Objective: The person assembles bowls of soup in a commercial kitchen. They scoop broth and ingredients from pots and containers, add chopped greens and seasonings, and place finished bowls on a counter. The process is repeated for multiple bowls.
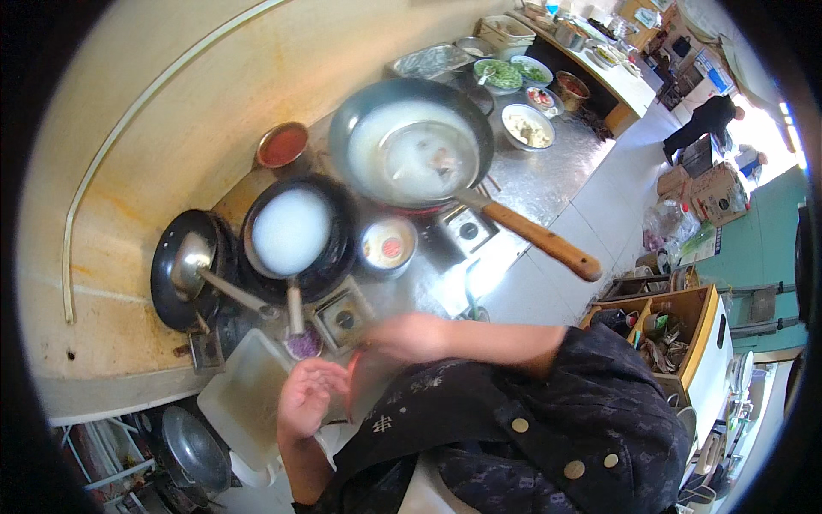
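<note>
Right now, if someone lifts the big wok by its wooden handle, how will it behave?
The wok probably feels heavy: it is wide and holds cloudy liquid. The liquid would likely slosh, so it may spill if tilted. Its single long wooden handle sits off to one side, so the pan likely pulls downward at the far end.

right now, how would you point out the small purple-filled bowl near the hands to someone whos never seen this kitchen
Start at the steel stove counter under the yellowish wall. From the black pot of white liquid, follow its handle down to the counter's near edge. There sits the small bowl, just above the left hand: the only dish holding something purple.
</note>
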A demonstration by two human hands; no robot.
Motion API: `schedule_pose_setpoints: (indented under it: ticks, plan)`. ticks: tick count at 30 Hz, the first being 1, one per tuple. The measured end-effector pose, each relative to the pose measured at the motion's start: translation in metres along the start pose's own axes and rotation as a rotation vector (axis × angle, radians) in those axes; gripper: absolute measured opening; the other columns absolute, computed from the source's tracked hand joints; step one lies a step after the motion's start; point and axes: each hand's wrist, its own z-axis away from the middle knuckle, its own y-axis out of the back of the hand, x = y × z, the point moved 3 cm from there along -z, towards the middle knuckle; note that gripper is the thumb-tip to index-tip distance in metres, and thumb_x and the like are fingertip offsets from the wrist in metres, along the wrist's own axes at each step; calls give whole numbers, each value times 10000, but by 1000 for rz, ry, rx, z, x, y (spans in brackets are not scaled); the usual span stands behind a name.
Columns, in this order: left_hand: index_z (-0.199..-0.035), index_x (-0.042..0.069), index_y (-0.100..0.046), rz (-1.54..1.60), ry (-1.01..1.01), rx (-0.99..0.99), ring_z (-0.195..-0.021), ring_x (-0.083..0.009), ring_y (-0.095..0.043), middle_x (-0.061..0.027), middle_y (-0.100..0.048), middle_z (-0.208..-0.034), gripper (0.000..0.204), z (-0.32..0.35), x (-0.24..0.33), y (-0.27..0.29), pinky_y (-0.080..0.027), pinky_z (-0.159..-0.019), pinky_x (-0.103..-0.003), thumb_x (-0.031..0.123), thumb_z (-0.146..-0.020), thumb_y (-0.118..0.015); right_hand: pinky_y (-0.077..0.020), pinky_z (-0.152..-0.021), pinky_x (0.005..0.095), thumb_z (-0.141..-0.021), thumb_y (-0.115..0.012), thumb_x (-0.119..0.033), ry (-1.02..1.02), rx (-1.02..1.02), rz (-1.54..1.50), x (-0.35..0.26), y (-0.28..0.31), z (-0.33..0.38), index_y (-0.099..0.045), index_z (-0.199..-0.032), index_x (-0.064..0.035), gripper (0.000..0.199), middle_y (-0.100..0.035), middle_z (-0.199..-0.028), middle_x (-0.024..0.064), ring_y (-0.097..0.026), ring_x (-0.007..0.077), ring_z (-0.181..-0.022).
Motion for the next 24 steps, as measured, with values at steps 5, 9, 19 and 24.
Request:
schedule_pose_setpoints:
  ticks: [5, 9, 19, 24]
  plan:
    - [-1401, 1, -425, 228, 193, -20, -1124, -329, -638, -248, -597, -1300, 499, -102, -37, -109, -519, -981, -462, 344, -1047, -499, -559, -807, 399, -907, -623, -128, -831, 95, 7, 175, 91, 212, -649, -1237, -65, 337, -720, -1019, 162, -704, 283, -913]
    - [-1557, 106, -317, 615, 203, -111, -1361, -412, -462, -270, -395, -1524, 720, -185, -75, -228, -400, -1093, -622, 588, -1032, -421, -563, -714, 371, -924, -570, -91, -942, 631, -32, 322, 202, 296, -647, -1211, -22, 305, -726, -859, 145, -720, 223, -743]
    - [-1402, -11, -418, 1013, 193, 334, -747, -159, -566, -97, -553, -1021, 433, -270, -60, -348, -529, -617, -298, 98, -987, -480, -535, -623, 302, -930, -575, -71, -781, 652, -377, 456, 295, 317, -638, -1214, -14, 297, -687, -826, 74, -676, 153, -695]
    - [-1434, -34, -342, 848, 167, 350, -761, -154, -544, -140, -520, -1130, 469, -302, -105, -336, -524, -591, -290, 39, -984, -455, -511, -639, 298, -969, -570, -73, -841, 536, -522, 465, 260, 333, -646, -1165, -15, 218, -651, -799, 44, -618, 129, -676]
